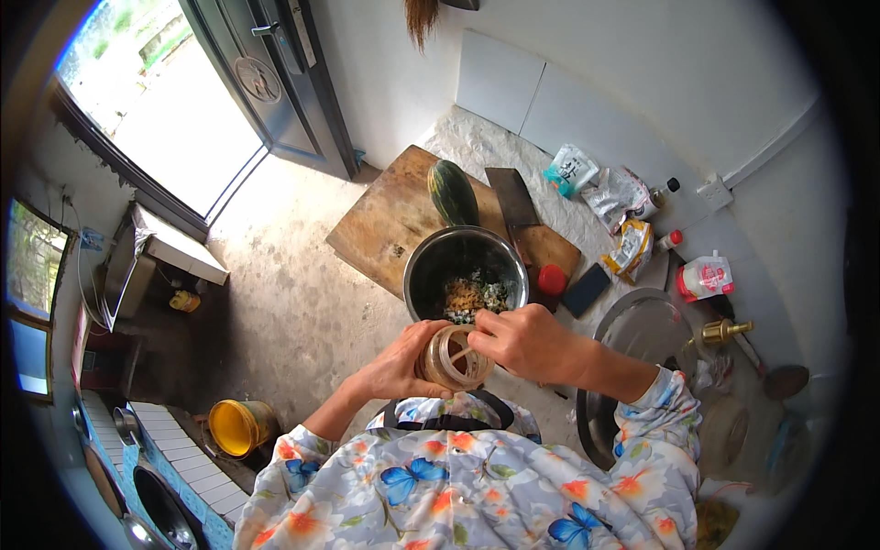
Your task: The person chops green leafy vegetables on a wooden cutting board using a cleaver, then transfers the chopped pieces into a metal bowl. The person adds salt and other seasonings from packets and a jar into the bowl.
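My left hand [405, 364] is wrapped around a clear jar [440, 368], its open mouth tilted up toward me. Brownish-red contents show inside. The fingers of my right hand [512, 340] pinch a pale, thin utensil [462, 355] that reaches into the jar; its lower end is hidden. Just beyond both hands sits a deep metal bowl [426, 275]. In it lies a heap of chopped green pieces [493, 294], topped with white grains and an orange-brown powder [465, 297].
A wooden cutting board [375, 227] bears a dark green striped gourd [452, 192]. A cleaver [512, 196], a red-lidded jar [552, 280] and a phone [586, 290] lie right of the bowl. Seasoning packets [627, 251] line the wall. A metal basin [619, 323] stands by my right arm.
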`<state>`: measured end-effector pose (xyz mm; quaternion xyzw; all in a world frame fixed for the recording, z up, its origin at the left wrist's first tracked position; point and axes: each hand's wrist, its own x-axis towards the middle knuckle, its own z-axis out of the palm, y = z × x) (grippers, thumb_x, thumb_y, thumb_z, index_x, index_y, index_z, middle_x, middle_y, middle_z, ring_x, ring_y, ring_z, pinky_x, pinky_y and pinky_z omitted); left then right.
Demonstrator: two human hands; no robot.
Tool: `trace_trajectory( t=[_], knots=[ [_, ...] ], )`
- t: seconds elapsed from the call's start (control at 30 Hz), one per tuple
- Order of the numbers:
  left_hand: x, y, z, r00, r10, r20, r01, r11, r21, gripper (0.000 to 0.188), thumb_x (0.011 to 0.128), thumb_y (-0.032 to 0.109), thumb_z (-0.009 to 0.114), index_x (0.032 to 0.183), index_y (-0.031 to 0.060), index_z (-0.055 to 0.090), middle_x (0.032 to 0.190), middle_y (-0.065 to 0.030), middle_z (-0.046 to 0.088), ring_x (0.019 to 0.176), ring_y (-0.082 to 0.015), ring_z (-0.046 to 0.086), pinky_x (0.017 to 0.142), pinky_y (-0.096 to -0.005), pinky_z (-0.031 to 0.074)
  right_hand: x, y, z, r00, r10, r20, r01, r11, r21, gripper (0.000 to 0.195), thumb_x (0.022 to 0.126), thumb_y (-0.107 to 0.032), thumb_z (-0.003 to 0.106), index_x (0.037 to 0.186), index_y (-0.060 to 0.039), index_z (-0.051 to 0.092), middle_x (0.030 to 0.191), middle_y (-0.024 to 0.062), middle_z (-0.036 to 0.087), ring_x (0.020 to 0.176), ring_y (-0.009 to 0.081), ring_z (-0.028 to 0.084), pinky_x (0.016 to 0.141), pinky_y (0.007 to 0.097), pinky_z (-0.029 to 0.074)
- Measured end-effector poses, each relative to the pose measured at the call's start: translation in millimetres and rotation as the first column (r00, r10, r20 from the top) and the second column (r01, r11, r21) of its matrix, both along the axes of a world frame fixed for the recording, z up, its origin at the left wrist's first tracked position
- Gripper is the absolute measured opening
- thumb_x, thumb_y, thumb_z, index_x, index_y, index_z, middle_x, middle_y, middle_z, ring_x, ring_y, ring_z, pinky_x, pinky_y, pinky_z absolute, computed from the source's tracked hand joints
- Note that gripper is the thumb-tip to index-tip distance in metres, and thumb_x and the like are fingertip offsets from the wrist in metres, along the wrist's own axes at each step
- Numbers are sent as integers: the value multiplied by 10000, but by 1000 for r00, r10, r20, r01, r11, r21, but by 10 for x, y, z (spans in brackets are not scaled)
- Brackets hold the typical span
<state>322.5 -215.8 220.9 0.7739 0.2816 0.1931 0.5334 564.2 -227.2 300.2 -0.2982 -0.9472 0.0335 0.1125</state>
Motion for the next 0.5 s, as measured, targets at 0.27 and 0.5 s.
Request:
trace_trajectory(
  t=[0.27, 0.5],
  knots=[
    [33, -90, -197, 981, 193, -4, -168, 867, 469, 968, 593, 436, 874, 1331, 33, 393, 1287, -163, 487, 1226, -324, 467, 1106, -538, 238, -138, -151, -274, 990, -140, -4, 139, 988, -72, 84, 767, -90, 621, 791, -46, 553, 746, 87, 567, 636, 226, 651, 569, 346, 536],
    [70, -81, -197, 959, 270, -85, -163, 773, 612, 995, 569, 419, 876, 1340, 44, 370, 1275, -152, 499, 1211, -319, 485, 1121, -549, 210, -89, -93, -543, 793, -541, -280, 238, 698, -675, 86, 771, -60, 627, 749, 16, 592, 655, 134, 622, 616, 232, 645, 574, 344, 510]
  ],
)
